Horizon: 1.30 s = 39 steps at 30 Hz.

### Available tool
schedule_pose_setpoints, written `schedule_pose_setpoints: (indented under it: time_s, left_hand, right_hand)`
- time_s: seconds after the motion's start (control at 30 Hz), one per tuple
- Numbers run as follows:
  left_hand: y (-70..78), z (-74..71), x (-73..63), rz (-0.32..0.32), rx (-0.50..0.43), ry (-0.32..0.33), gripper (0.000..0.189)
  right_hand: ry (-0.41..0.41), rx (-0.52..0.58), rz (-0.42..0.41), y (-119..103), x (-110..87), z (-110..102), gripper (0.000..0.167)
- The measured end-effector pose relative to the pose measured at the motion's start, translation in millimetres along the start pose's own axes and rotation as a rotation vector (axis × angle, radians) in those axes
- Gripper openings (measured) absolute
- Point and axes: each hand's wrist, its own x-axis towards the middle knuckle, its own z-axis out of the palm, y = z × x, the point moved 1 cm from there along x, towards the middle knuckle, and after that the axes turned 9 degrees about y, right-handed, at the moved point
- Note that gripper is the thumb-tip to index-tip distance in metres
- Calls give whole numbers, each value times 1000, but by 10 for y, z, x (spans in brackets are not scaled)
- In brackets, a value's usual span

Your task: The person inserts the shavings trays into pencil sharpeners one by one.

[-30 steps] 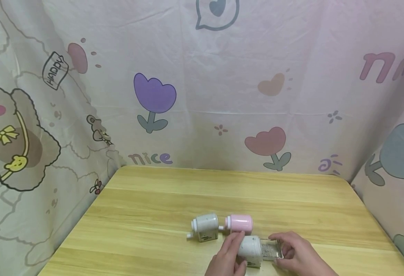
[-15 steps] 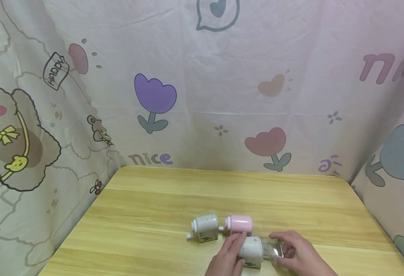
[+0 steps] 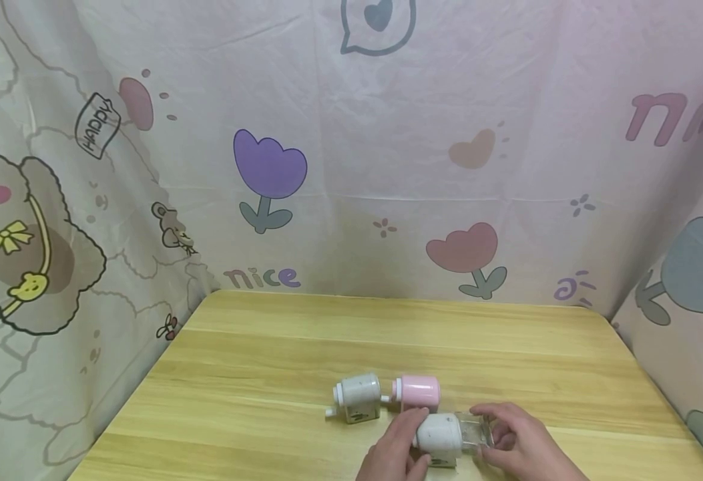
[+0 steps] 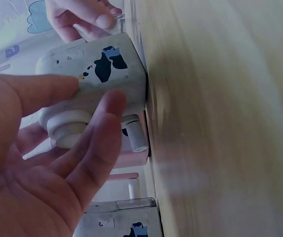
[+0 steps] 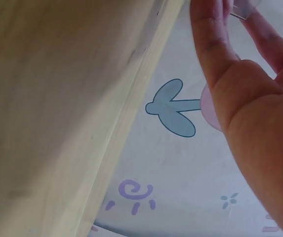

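Observation:
A white pencil sharpener [image 3: 442, 434] with dark printed marks stands near the front of the table. My left hand [image 3: 392, 449] holds it at its crank end; in the left wrist view, thumb and fingers lie around that end. From its right side sticks out a clear drawer [image 3: 473, 435], whose outer end my right hand [image 3: 522, 444] pinches between thumb and fingers. In the right wrist view only a corner of the clear plastic shows, beyond the fingers. The contents of the drawer are too faint to tell.
Behind the held sharpener stands a pink pencil sharpener [image 3: 420, 389], with a grey-white one [image 3: 358, 397] to its left, cranks facing left. They share a wood-grain table [image 3: 255, 361] enclosed by printed cloth [image 3: 363, 120] at the back and sides.
The white sharpener has shifted slightly right along with my left fingers, and a little less of the drawer shows. My right hand has hardly moved.

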Motion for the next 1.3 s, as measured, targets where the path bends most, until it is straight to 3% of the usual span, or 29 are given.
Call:
schedule_pose_setpoints:
  time_s: [0.23,0.47,0.67,1.3]
  left_hand:
    - [-3,14,-4,41,122,-8,63]
    - [-23,10,-1,36,41,-38,62]
    - [-21,18,8,70,120,-16,60]
    - [-20,36,26,96,138,-31,57]
  right_hand:
    - [-102,30,87,-15,33,-41,58]
    - [-144,67,124,-4,36,-38,61]
    - [-151,87,135,7,29,-39,63]
    - [-174,75,117,18,49,-59,60]
